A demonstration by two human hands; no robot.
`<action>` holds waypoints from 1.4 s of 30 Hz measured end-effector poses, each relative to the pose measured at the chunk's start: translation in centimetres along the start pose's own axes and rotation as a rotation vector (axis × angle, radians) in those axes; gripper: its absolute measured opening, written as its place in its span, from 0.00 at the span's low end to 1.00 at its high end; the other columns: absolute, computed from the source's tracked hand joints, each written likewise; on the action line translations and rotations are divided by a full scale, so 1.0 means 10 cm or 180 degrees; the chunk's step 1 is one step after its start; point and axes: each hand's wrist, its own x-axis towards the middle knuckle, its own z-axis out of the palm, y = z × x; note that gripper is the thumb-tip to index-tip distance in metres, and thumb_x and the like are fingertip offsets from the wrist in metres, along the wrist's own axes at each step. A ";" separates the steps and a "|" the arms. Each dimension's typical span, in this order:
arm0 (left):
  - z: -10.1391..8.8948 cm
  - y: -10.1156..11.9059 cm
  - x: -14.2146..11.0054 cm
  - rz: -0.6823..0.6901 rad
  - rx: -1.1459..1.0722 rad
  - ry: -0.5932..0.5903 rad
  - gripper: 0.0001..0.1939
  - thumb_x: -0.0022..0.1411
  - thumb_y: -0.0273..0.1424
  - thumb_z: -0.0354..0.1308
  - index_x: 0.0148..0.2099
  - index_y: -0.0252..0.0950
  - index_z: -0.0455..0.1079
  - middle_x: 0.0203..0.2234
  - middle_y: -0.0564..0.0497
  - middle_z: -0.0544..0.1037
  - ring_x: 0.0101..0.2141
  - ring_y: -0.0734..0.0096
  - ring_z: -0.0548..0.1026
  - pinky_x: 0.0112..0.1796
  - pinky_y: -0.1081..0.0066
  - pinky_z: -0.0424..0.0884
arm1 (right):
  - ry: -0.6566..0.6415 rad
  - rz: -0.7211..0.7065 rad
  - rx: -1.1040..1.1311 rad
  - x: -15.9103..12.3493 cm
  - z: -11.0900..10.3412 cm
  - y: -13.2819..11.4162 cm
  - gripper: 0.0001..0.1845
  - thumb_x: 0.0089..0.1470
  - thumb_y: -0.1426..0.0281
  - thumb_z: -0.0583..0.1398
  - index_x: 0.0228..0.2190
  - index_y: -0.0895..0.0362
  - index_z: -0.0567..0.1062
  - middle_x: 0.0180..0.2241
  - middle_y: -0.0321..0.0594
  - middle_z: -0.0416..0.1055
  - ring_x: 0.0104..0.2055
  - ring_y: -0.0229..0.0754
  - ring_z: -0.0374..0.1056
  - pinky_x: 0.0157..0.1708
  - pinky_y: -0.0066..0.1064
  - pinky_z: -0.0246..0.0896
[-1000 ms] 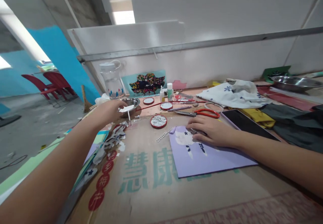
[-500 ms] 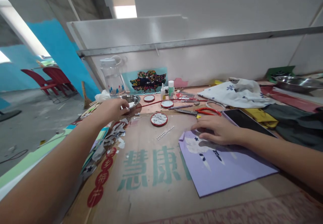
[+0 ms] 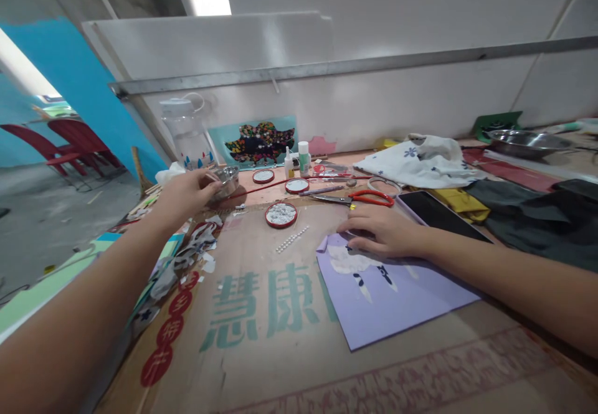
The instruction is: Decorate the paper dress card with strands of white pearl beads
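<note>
My left hand (image 3: 189, 199) is at the far left of the cardboard, its fingers closed on the near rim of a small metal bowl (image 3: 228, 182). The bowl looks tilted, and the hand covers part of it. My right hand (image 3: 380, 230) rests with fingers spread on the upper edge of a purple sheet (image 3: 406, 308). White cloth cut-outs with dark blue flowers (image 3: 359, 261) lie on that sheet, partly under the hand. Between my hands stands a red-rimmed lid full of small white pieces (image 3: 281, 213). A double row of white beads (image 3: 292, 239) lies just in front of it.
Scissors with red handles (image 3: 371, 198), a glue bottle (image 3: 288, 164) and a glue stick (image 3: 304, 159) are farther back. A clear water jug (image 3: 184, 131) stands at the back left. White flowered cloth (image 3: 415, 162) and a black phone-like slab (image 3: 439, 215) lie to the right. Cloth scraps (image 3: 187, 252) line the left edge.
The view has swung slightly right. The metal bowl now looks tipped in my left hand, with its inside less visible. My right hand stays on the purple sheet.
</note>
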 end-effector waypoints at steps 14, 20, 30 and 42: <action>-0.05 0.29 -0.09 -0.0074 -0.0535 0.0284 0.18 0.66 0.42 0.51 0.44 0.35 0.76 0.35 0.50 0.81 0.35 0.60 0.77 0.35 0.66 0.67 | 0.0063 -0.0222 -0.0413 0.01 0.01 -0.03 0.19 0.67 0.60 0.55 0.48 0.59 0.77 0.37 0.46 0.74 0.37 0.44 0.67 0.38 0.34 0.60; 0.09 0.80 -0.33 0.1103 -0.0364 0.0753 0.14 0.68 0.41 0.51 0.42 0.38 0.74 0.36 0.47 0.81 0.37 0.59 0.78 0.40 0.64 0.69 | 0.0138 -0.0452 -0.0889 0.02 0.02 -0.07 0.18 0.68 0.60 0.53 0.47 0.60 0.76 0.34 0.46 0.74 0.35 0.43 0.66 0.35 0.33 0.58; 0.47 1.12 -0.65 0.2036 -0.0371 0.0762 0.11 0.70 0.36 0.52 0.36 0.37 0.70 0.33 0.46 0.79 0.37 0.61 0.76 0.42 0.62 0.69 | 0.0154 -0.1025 -0.0938 0.15 -0.17 -0.26 0.13 0.68 0.67 0.51 0.40 0.59 0.75 0.30 0.43 0.73 0.31 0.41 0.65 0.32 0.32 0.56; 0.38 1.22 -0.71 0.1887 -0.0489 0.0642 0.06 0.64 0.33 0.56 0.34 0.38 0.66 0.31 0.47 0.77 0.36 0.60 0.75 0.38 0.63 0.69 | 0.1205 -0.0878 -0.0765 0.81 -0.06 -0.71 0.12 0.68 0.69 0.54 0.35 0.58 0.74 0.33 0.43 0.73 0.36 0.42 0.67 0.36 0.32 0.59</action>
